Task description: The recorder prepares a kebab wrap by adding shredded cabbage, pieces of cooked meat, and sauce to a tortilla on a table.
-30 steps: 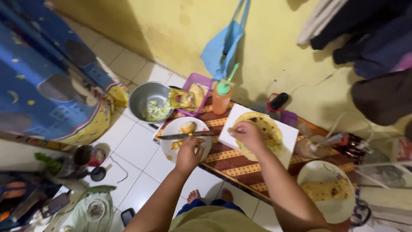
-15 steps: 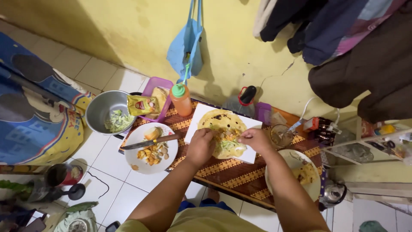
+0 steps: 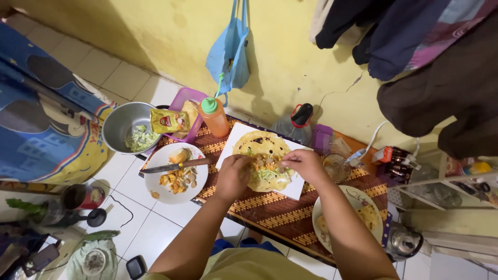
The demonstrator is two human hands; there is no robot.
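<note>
A round yellow flatbread point(image 3: 261, 145) lies on a white board point(image 3: 232, 140), topped with shredded green vegetable and small filling pieces point(image 3: 267, 168). My left hand point(image 3: 233, 173) rests on the flatbread's left edge, fingers curled over it. My right hand point(image 3: 303, 163) pinches at the filling on the right side. To the left, a white plate point(image 3: 158, 158) holds food chunks with a knife point(image 3: 174, 166) laid across it.
A metal bowl point(image 3: 116, 124) of shredded greens, a yellow sachet point(image 3: 168, 121), a purple tray point(image 3: 188, 96) and an orange squeeze bottle point(image 3: 213, 116) stand behind. A second plate point(image 3: 345, 199) with flatbread sits right. Glass cup point(image 3: 336, 167), kettle point(image 3: 404, 242), hanging clothes and blue bag point(image 3: 231, 52) surround the brown patterned mat point(image 3: 270, 210).
My left hand left the plate and knife and came onto the flatbread. Filling now lies on the flatbread, and both hands work at it. The camera view shifted left.
</note>
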